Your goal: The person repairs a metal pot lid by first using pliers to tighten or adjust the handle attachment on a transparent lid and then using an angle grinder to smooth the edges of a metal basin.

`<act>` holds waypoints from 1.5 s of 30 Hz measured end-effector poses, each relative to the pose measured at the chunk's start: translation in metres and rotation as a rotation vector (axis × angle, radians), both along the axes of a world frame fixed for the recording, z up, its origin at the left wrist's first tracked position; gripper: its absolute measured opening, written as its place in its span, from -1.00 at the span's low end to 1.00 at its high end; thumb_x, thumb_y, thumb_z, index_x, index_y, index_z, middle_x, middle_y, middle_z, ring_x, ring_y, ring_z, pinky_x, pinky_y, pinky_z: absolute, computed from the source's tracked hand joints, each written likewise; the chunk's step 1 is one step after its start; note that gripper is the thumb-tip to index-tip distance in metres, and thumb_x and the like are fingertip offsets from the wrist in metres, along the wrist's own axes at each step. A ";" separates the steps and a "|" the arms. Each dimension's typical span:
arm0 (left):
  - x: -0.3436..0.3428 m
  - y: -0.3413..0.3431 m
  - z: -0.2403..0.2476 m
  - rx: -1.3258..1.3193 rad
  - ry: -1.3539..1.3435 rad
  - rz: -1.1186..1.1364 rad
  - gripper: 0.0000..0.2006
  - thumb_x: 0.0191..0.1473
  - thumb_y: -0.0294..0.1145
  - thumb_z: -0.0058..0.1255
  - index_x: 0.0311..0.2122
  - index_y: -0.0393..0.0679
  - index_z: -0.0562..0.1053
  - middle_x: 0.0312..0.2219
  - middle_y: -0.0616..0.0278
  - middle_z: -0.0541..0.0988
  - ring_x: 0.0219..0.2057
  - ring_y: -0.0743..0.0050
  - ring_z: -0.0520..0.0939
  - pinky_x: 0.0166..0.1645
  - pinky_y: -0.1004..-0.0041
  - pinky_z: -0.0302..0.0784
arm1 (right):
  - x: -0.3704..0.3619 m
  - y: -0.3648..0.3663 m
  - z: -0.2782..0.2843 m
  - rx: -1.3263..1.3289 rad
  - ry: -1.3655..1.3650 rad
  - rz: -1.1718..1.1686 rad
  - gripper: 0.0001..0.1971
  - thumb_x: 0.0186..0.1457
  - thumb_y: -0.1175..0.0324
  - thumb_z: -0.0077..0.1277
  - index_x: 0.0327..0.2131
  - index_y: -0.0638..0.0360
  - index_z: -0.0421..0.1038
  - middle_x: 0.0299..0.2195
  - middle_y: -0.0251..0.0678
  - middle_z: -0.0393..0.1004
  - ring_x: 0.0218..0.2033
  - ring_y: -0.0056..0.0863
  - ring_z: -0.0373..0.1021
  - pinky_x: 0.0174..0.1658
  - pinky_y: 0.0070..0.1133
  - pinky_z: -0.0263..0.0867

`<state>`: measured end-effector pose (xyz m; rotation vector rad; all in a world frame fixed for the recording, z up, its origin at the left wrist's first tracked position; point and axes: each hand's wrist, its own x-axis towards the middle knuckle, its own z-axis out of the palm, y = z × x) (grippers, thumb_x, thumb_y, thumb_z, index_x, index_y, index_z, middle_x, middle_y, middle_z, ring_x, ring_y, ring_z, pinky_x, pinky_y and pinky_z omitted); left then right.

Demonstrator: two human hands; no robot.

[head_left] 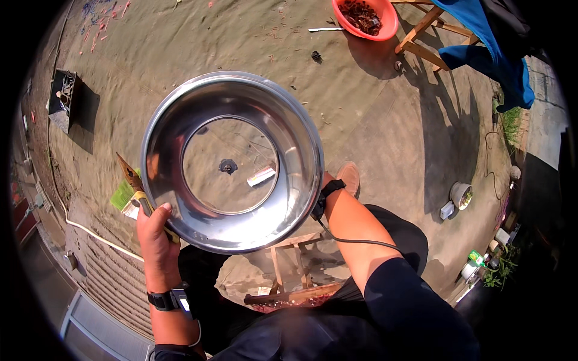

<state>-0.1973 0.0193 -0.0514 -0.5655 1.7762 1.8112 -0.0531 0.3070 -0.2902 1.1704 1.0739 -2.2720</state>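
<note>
A shiny round steel basin (289, 174) with a large round opening in its bottom is held up in front of me. My left hand (155, 240) grips its lower left rim, with the thumb on the near side. That same hand also holds rusty-jawed pliers (133, 180) with yellow and black handles, pointing up along the outside of the basin. My right hand (327, 180) is at the basin's right side, its fingers hidden behind the metal. Through the opening I see the ground, a small dark object (227, 166) and a white and red cylinder (261, 176).
Beneath me are parts of a wooden stool (289, 295). A red basin (385, 18) of brown scraps stands at the far right by a wooden frame (421, 51) with blue cloth (487, 60). To the left lie a dark metal box (65, 99) and a pale hose (99, 239). A small pot (461, 194) sits right.
</note>
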 end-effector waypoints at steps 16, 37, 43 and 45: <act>0.061 0.342 0.242 -0.047 -0.196 -1.039 -0.63 -0.07 -0.65 0.02 -0.07 -0.34 0.38 -0.32 0.20 0.58 -0.38 0.45 0.61 -0.25 0.45 0.55 | 0.265 0.194 0.436 -0.025 0.354 -0.418 -0.53 0.19 0.43 0.06 0.17 0.29 0.29 0.02 -0.20 0.49 0.04 -0.41 0.42 0.13 -0.46 0.32; 0.210 0.824 0.253 -0.464 0.224 -2.086 -0.61 0.01 -0.27 0.07 -0.11 -0.33 0.41 -0.47 0.11 0.60 -0.45 0.34 0.63 -0.37 0.40 0.52 | 0.506 0.538 0.588 0.545 -0.092 -1.630 -0.51 0.07 0.55 -0.11 0.13 0.33 0.28 0.03 -0.06 0.49 0.06 -0.25 0.40 0.16 -0.30 0.29; 0.243 0.949 0.246 -0.580 0.257 -2.041 -0.56 0.01 -0.22 0.06 -0.06 -0.33 0.39 -0.43 0.07 0.60 -0.40 0.26 0.62 -0.32 0.35 0.52 | 0.536 0.649 0.597 0.532 -0.199 -1.642 -0.53 0.09 0.55 -0.12 0.12 0.33 0.29 0.03 -0.07 0.49 0.05 -0.26 0.41 0.13 -0.35 0.33; 0.252 0.993 0.261 -0.633 0.234 -2.015 -0.50 0.01 -0.20 0.07 0.01 -0.32 0.38 -0.36 0.02 0.62 -0.34 0.22 0.64 -0.28 0.34 0.54 | 0.547 0.688 0.594 0.517 -0.207 -1.652 -0.53 0.10 0.55 -0.13 0.13 0.32 0.28 0.02 -0.07 0.49 0.04 -0.27 0.42 0.11 -0.35 0.34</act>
